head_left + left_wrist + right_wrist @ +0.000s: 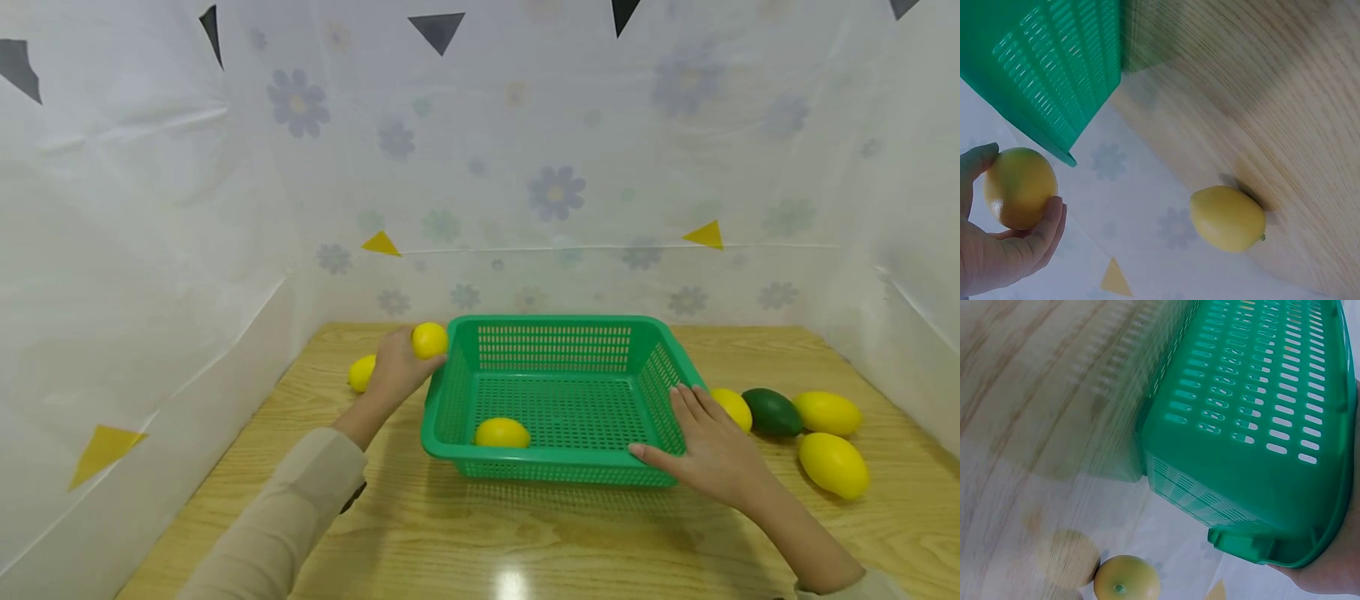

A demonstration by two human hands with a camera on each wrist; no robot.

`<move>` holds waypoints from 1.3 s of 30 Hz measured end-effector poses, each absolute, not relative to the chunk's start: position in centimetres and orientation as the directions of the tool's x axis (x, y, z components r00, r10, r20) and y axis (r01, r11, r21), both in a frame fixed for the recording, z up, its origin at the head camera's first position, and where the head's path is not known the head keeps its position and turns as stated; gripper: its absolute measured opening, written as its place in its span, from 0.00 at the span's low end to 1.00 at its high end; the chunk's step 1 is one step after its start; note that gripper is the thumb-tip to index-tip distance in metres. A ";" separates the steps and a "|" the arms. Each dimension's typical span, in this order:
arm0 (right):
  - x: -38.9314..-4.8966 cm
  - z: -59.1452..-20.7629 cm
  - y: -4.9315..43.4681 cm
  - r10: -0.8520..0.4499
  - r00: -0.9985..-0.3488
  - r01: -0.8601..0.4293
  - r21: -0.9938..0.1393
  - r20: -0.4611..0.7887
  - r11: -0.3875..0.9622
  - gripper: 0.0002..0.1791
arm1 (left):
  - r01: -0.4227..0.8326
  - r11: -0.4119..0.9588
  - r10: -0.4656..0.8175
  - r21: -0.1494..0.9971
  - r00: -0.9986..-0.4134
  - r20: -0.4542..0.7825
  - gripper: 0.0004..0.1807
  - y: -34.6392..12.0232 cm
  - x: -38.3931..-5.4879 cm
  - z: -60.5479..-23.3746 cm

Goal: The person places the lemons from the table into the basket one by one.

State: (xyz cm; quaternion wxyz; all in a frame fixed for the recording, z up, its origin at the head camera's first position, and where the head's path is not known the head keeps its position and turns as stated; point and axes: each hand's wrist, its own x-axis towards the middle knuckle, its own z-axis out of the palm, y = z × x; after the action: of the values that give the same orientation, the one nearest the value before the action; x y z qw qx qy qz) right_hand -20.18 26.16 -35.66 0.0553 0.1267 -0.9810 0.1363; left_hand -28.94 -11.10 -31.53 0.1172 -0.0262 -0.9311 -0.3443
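In the head view my left hand (397, 367) grips a yellow lemon (430, 341) beside the left rim of a green plastic basket (555, 456). Thumb and fingers curl round this lemon (1020, 189) in the left wrist view. My right hand (716, 454) rests on the basket's front right corner, fingers straight on the right rim and thumb on the front rim. Inside the basket, at the front left, lies another lemon (502, 433). One more lemon (362, 373) sits on the table behind my left hand, partly hidden by it.
Right of the basket, a dark green lemon-shaped fruit (772, 412) lies among yellow lemons (833, 465). One lemon (731, 409) there is partly covered by my right hand. The wooden table (480, 533) meets white, flower-patterned sheeting (480, 167) at the back and sides.
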 end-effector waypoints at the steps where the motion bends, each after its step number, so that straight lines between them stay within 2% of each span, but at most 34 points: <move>1: -20.2 -35.7 26.2 -0.233 -0.962 -0.264 -0.252 0.145 0.931 0.56 | 0.133 0.760 -0.029 0.637 -0.971 0.237 0.32 -11.0 -28.9 -31.5; 39: -20.1 -35.5 26.0 -0.230 -0.961 -0.264 -0.248 0.156 0.932 0.56 | 0.255 0.778 0.093 0.574 -0.951 0.297 0.25 -7.0 -29.0 -32.2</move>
State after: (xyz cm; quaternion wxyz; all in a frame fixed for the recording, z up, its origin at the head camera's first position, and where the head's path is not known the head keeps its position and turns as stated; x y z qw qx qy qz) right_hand -20.10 26.00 -35.52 0.0621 0.1258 -0.9809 0.1346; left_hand -29.04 -7.04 -32.17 0.1269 -0.0930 -0.9343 -0.3200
